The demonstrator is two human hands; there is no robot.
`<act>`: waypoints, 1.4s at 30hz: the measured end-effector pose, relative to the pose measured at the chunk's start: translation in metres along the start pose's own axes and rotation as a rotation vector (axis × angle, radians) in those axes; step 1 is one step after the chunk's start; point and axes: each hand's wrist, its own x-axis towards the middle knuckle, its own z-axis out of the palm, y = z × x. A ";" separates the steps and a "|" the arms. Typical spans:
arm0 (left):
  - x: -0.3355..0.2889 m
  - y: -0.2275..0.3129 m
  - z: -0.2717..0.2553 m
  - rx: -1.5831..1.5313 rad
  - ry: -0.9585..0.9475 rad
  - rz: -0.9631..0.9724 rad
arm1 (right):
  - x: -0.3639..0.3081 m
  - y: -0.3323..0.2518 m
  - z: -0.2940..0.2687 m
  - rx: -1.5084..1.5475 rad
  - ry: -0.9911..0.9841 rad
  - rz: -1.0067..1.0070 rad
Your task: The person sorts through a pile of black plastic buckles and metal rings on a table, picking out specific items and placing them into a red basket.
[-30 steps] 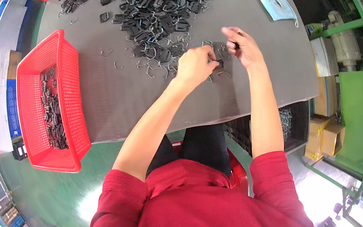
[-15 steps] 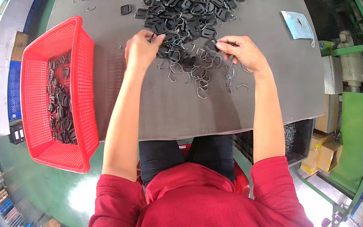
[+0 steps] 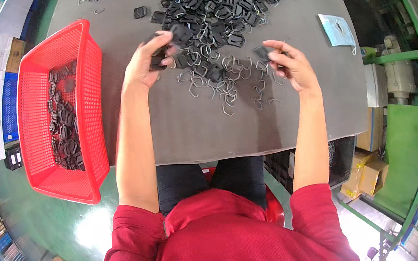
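My left hand is raised over the table to the left of the pile, its fingers curled round black plastic buckles. A blurred black piece is by its fingertips; whether it is held I cannot tell. My right hand pinches a single flat black buckle between thumb and fingers, right of the loose hooks. A large pile of slotted black buckles covers the far middle of the table. Bent silvery wire hooks lie scattered between my hands, nearer to me.
A red plastic basket with similar black pieces in it stands at the table's left edge. A light blue face mask lies on the grey table at the right. A dark crate sits below the table's right front, near cardboard boxes.
My left hand has drawn back leftward from the pile with black buckles in it. My right hand has moved slightly right and away from the hooks, holding a buckle.
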 end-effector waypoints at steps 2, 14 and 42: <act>0.000 0.001 -0.007 -0.402 -0.086 0.032 | -0.004 -0.006 0.014 0.227 0.014 -0.026; 0.040 -0.011 0.028 1.441 0.505 0.062 | 0.098 -0.011 0.086 -1.215 0.255 -0.230; -0.219 0.064 -0.012 0.941 0.922 0.727 | 0.000 -0.076 0.371 -0.357 0.092 -1.024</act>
